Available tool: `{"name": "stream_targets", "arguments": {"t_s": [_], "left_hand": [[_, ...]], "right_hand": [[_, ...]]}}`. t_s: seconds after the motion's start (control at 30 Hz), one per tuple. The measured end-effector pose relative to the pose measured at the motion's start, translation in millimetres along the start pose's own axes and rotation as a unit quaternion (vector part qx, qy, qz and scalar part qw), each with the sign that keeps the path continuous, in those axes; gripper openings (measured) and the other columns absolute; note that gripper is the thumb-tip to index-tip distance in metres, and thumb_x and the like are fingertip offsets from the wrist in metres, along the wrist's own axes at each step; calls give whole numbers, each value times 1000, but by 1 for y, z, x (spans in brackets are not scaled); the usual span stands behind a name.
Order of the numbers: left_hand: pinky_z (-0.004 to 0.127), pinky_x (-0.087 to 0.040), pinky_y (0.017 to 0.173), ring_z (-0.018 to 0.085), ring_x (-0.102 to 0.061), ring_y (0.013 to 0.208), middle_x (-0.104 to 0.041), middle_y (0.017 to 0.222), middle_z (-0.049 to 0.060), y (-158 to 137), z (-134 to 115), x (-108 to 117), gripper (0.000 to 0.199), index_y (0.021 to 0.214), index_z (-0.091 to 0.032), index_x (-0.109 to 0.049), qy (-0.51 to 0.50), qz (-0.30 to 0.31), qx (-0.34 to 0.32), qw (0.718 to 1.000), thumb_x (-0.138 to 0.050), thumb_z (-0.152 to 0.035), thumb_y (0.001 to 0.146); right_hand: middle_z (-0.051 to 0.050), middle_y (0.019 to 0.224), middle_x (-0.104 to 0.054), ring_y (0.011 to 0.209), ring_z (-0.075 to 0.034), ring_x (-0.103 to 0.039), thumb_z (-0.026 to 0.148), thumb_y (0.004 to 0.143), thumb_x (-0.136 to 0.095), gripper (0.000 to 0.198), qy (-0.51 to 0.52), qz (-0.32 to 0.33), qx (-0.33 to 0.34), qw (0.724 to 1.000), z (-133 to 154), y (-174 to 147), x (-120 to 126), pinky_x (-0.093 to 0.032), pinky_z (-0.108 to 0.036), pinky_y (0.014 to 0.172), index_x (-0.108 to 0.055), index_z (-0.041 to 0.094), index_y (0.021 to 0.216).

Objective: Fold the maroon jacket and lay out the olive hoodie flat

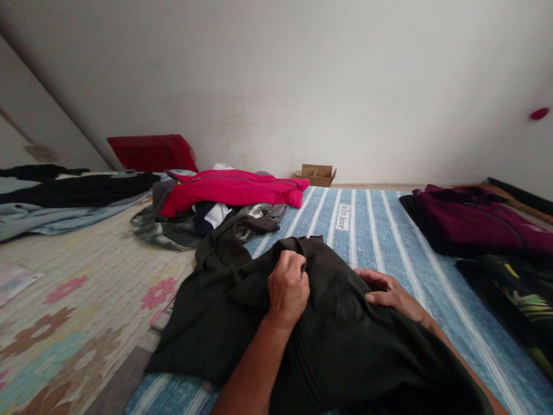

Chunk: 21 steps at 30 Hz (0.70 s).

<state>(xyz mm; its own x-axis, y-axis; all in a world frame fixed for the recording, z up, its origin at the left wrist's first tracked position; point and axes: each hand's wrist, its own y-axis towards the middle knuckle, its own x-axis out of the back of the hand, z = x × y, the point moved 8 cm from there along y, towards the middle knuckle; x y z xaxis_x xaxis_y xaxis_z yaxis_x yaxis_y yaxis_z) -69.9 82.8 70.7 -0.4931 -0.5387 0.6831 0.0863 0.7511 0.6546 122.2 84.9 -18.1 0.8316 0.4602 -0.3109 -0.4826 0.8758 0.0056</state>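
Observation:
A dark green-black zip jacket [337,346] lies spread in front of me, its front zip running down toward me and a faint emblem on the chest. Near the collar, my left hand [288,288] is closed in a fist on the fabric. At the jacket's right edge, my right hand [391,295] grips the cloth with the thumb on top; its other fingertips are partly hidden. One sleeve [224,248] stretches away to the left, up to a heap of clothes. My right forearm is partly covered by the jacket.
A bright pink zip top [242,189] tops the heap ahead. Folded maroon clothing [475,222] and dark printed clothing [514,300] lie right. More clothes [78,193] are far left on a floral mat [108,259]. A cardboard box [317,174] stands beyond the blue striped sheet [371,225].

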Motion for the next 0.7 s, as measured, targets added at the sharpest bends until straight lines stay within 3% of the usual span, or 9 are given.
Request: {"name": "stream_targets", "arguments": {"t_s": [0.07, 0.17, 0.27, 0.37, 0.5, 0.63, 0.7], "left_hand": [[28, -48, 73, 19, -58, 83, -57, 86, 5, -5, -15, -8, 25, 79, -21, -55, -11, 25, -42, 999, -46, -2, 67], [30, -49, 75, 20, -57, 86, -59, 89, 6, -7, -21, -13, 26, 83, -21, -59, -19, 43, -51, 998, -48, -2, 69], [32, -49, 78, 21, -58, 88, -61, 91, 7, -4, -15, -10, 23, 86, -19, -63, -73, 38, -20, 996, -53, -6, 71], [30, -49, 78, 19, -60, 86, -64, 90, 6, 0, -3, -9, 10, 81, -18, -67, -199, 39, 45, 978, -58, -18, 75], [26, -49, 70, 17, -63, 76, -67, 79, 5, -1, 25, -15, 23, 69, -17, -68, -330, 27, 194, 924, -56, -34, 80], [23, -46, 53, 16, -62, 64, -66, 69, 5, -16, 44, -37, 36, 70, -14, -68, -448, 63, 351, 820, -59, -49, 75], [21, -44, 50, 14, -60, 59, -63, 62, 2, -21, 51, -40, 32, 68, -15, -64, -444, 48, 385, 808, -64, -46, 70]], "right_hand": [[-5, 119, -62, 111, -29, -54, 28, 69, -72, 50, 0, 1, 3, 1000, 2, -1, -3, -35, -47, 101, -60, 25, 117], [-6, 120, -61, 113, -30, -53, 29, 68, -72, 51, -1, 5, -4, 1000, 3, -2, -5, -35, -47, 101, -60, 23, 117], [-7, 121, -60, 114, -30, -52, 29, 68, -72, 52, 2, 1, -8, 1000, 2, -2, -4, -35, -47, 101, -59, 23, 118], [-6, 120, -61, 113, -30, -53, 29, 68, -73, 52, -6, 2, -6, 1000, 2, -2, -3, -33, -48, 101, -59, 23, 119], [-6, 118, -62, 113, -30, -53, 31, 69, -72, 51, -12, 2, -3, 1000, 5, -2, -5, -33, -47, 102, -59, 24, 118], [-5, 117, -62, 115, -30, -52, 30, 70, -71, 50, -12, 2, -4, 1000, 7, -3, -8, -34, -47, 101, -59, 24, 118], [-5, 116, -63, 114, -30, -52, 30, 70, -71, 50, -7, 1, -4, 1000, 8, -3, -9, -34, -47, 101, -59, 24, 118]]}}
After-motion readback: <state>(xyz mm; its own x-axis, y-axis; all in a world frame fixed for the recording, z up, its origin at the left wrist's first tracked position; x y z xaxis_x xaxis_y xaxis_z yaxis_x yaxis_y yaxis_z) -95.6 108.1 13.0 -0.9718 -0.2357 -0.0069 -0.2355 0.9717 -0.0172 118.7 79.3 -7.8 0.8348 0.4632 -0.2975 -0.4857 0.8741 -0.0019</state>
